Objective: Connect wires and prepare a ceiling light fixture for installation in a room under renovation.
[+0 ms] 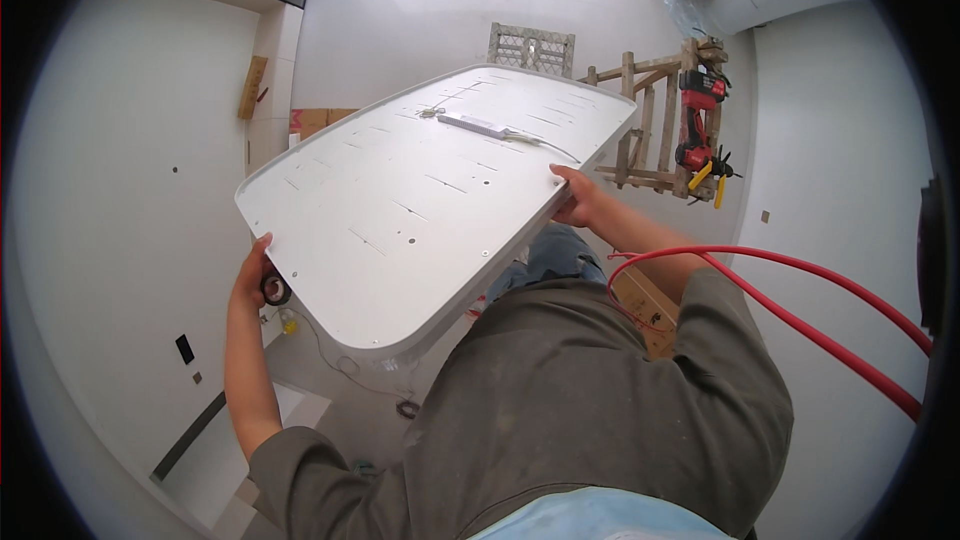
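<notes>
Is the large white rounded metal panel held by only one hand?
No: the left hand grips the large white rounded metal panel at one edge, the right hand the opposite.

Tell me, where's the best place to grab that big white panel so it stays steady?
Probably by its raised rim on the two long edges, one hand from each side. The white panel is wide, flat and thin, with nothing to hold in its middle. The left hand and right hand already grip opposite edges this way, which likely keeps it balanced.

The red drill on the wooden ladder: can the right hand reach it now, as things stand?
Probably not. The right hand grips the edge of the white panel, so it is occupied, and the red drill hangs apart from it.
</notes>
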Demonstrator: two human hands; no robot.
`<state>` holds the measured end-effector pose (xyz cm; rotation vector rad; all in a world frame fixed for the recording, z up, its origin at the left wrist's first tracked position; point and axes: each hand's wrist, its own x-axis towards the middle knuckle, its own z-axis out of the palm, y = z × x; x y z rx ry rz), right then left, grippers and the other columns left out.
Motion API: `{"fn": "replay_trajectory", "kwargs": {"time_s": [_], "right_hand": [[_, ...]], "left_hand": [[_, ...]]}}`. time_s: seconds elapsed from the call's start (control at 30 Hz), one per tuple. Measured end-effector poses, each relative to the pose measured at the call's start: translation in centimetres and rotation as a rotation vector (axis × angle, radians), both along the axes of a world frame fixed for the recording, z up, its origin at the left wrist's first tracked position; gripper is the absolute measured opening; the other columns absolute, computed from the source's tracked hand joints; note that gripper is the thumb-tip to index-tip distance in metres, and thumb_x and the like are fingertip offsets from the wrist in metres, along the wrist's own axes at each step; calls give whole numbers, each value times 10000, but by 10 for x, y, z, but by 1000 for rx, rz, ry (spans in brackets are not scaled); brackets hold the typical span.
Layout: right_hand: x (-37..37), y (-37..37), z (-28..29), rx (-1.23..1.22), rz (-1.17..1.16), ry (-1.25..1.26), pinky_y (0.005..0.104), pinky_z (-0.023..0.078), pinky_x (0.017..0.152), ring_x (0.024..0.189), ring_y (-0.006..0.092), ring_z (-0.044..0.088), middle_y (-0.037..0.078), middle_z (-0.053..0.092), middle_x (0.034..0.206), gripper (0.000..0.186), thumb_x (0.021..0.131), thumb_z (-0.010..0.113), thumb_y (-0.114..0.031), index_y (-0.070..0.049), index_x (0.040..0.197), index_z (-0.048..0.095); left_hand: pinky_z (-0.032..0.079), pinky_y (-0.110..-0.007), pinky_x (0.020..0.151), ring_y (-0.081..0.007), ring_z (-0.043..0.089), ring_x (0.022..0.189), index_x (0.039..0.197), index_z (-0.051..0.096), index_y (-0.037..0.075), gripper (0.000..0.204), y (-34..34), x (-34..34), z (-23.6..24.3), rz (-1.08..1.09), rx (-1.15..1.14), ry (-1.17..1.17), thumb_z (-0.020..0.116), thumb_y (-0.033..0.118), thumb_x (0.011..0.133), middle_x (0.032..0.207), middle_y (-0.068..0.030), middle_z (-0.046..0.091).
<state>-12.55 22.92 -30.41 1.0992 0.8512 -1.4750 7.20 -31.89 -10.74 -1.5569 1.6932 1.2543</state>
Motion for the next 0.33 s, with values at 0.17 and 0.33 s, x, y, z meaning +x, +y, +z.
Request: {"fn": "replay_trajectory", "kwargs": {"time_s": [0.17,0.33], "right_hand": [[-19,16,19,-102,-223,-23,447,399,1100,1236,291,540,128,569,1334,695,917,636,-515,-47,1405,476],[-56,5,-3,-195,1,185,451,361,1141,1379,316,415,132,422,1500,803,876,640,-623,-101,1450,432]], "left_hand": [[276,-215,333,-75,518,473,1229,615,113,714,18,39,-36,176,142,73,477,714,868,868,-19,706],[333,-249,406,-79,629,706,1294,591,220,615,13,134,-98,334,205,149,551,659,866,974,10,726]]}}
